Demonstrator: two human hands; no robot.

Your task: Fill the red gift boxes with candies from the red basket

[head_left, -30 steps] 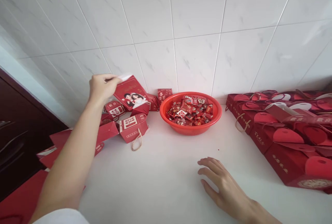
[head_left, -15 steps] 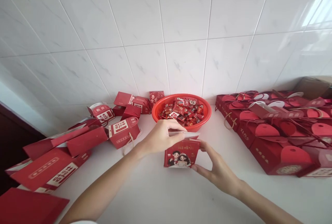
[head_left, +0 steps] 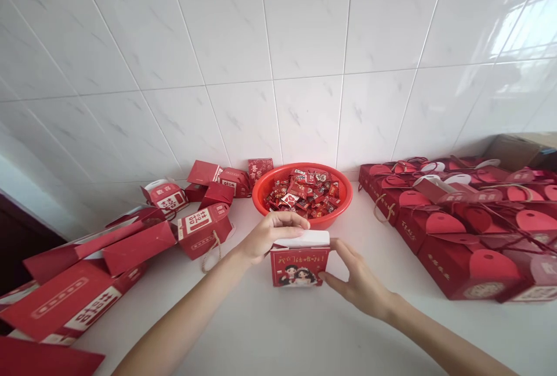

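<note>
White tiles (head_left: 308, 22) backed the red box (head_left: 300, 268); left hand (head_left: 270, 237) pinched its pale flap (head_left: 311, 239), right hand (head_left: 360, 284) clasped its side, likely safest for seemingly light, dentable card.

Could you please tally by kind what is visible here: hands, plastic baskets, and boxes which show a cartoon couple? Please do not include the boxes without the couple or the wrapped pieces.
Hands: 2 (left hand, right hand)
Plastic baskets: 1 (orange-red basket)
Boxes showing a cartoon couple: 1 (red box)
Total: 4
</note>
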